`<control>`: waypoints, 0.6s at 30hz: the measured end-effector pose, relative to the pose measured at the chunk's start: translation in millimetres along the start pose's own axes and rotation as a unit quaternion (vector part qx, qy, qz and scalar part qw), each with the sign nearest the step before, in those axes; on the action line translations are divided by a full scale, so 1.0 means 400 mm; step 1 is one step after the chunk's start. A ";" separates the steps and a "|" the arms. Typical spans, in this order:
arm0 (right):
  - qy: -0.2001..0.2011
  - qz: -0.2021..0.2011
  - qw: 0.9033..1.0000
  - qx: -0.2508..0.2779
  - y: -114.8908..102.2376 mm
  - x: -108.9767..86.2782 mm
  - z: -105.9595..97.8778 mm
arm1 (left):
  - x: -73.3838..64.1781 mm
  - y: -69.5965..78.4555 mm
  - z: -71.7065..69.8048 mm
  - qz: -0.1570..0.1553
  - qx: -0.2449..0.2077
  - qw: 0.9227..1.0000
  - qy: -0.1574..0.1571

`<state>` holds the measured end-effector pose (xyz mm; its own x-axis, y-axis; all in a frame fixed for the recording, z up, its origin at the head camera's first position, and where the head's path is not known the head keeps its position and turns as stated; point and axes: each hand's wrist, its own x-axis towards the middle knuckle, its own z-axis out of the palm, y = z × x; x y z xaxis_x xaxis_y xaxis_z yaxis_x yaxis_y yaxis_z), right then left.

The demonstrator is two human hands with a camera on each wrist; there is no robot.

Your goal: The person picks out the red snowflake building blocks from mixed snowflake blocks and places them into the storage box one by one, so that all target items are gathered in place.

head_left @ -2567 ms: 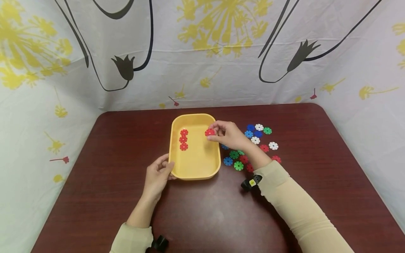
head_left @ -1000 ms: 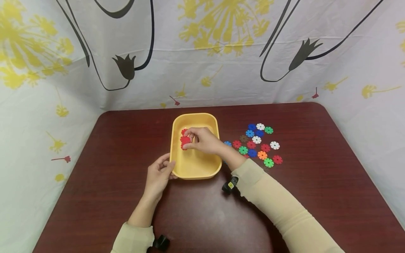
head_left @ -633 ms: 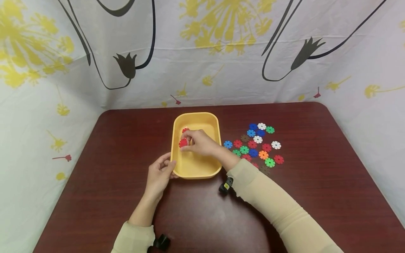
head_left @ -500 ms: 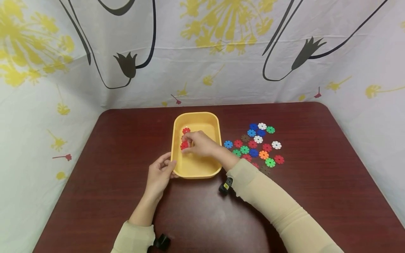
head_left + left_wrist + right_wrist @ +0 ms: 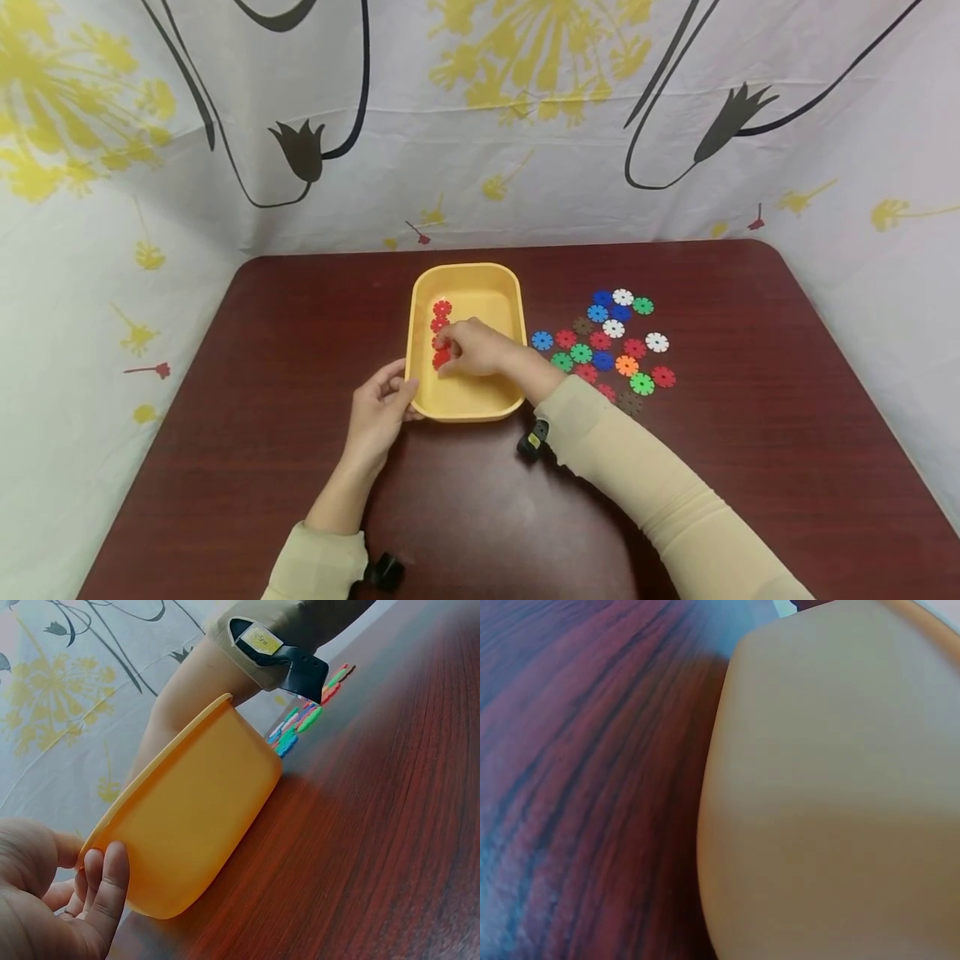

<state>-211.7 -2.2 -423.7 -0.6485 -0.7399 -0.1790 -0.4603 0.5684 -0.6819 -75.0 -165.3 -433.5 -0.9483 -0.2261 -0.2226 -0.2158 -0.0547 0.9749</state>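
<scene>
A yellow tray [image 5: 480,403] stands on the table, and my left hand [image 5: 381,408] grips its near left corner. In the left wrist view the left hand [image 5: 67,896] has its thumb at the rim and its fingers against the outer wall. Inside the tray, red notched plastic discs [image 5: 442,308] form a column along the left side. My right hand [image 5: 478,348] reaches in over the right rim and pinches a red disc [image 5: 441,359] at the column's near end. Its fingers partly hide that disc and the one above it. The right wrist view shows only the tray's outer wall [image 5: 825,765] and the table.
Right of the tray, loose notched discs [image 5: 602,361] in blue, green, red, white, orange and brown lie scattered on the dark red wooden table [image 5: 480,508]. A patterned cloth [image 5: 480,208] hangs behind the table's far edge.
My right hand has carried a red disc from the tray's right side to the column on the left, then down to its near end. The left hand keeps its grip on the tray.
</scene>
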 end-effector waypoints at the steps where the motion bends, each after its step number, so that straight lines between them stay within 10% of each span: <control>1: -0.003 0.002 1.000 0.000 -0.001 -0.002 -0.001 | 0.000 0.000 0.001 -0.001 0.002 1.000 0.001; 18: 0.081 -0.098 0.991 0.037 0.000 -0.017 -0.017 | -0.001 -0.003 -0.002 0.006 0.004 1.000 0.001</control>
<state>-211.5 5.3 -417.6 -0.6423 -0.7627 0.0750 -0.5458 0.3866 -0.7434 -74.2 -165.8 -434.5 -0.9501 -0.2290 -0.2117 -0.2071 -0.0443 0.9773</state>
